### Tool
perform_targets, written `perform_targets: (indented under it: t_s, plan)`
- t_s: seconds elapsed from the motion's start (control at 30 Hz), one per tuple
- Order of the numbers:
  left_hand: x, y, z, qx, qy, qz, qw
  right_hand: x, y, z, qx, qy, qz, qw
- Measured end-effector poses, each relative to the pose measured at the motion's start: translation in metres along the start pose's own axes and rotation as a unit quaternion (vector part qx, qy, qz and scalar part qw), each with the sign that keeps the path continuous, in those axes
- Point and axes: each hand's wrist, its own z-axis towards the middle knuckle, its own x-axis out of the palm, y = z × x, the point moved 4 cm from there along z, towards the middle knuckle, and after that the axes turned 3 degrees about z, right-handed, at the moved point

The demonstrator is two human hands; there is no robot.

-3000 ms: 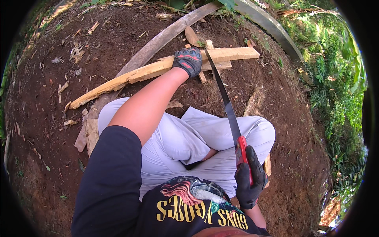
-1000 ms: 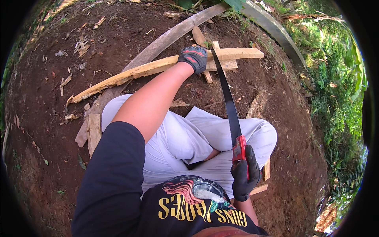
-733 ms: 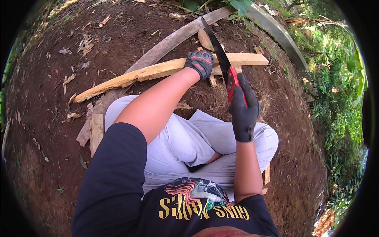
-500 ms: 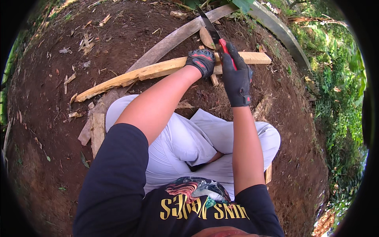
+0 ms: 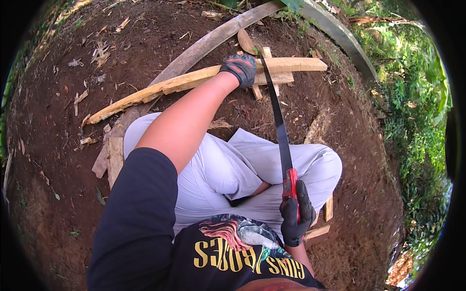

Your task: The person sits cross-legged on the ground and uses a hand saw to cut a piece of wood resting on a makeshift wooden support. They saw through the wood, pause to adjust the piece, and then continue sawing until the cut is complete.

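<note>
Wooden beam (image 5: 191,78) lies across the far wooden support (image 5: 285,78), left hand (image 5: 239,69) clamped on it, left of the saw (image 5: 278,116). Right hand (image 5: 295,225), near, clamps the red handle (image 5: 290,182). Beam rolling could deflect the saw into the left hand.

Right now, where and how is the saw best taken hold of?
Probably by its red handle, from the near side, where the right hand grips it. The handle points back toward the body, while the long dark blade runs away across the pale plank. Its toothed edge faces left, so fingers should stay off that.
</note>
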Motion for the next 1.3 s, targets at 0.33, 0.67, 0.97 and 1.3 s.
perform_targets:
  t_s: [0.33,0.67,0.97,1.3]
  plan:
    - [-0.003,-0.009,-0.006,-0.006,-0.018,0.014,1.000,0.096,0.013,0.219,-0.031,-0.056,0.090,0.994]
    - [-0.006,-0.004,-0.002,-0.005,-0.002,-0.012,1.000,0.104,0.003,0.206,-0.066,-0.050,0.060,0.995]
    - [-0.001,-0.002,0.002,0.008,0.004,0.002,1.000,0.003,-0.007,-0.015,0.032,0.015,0.018,0.999]
    - [-0.005,-0.009,-0.008,0.009,-0.024,0.016,1.000,0.049,-0.009,0.124,0.047,-0.024,0.110,0.993]
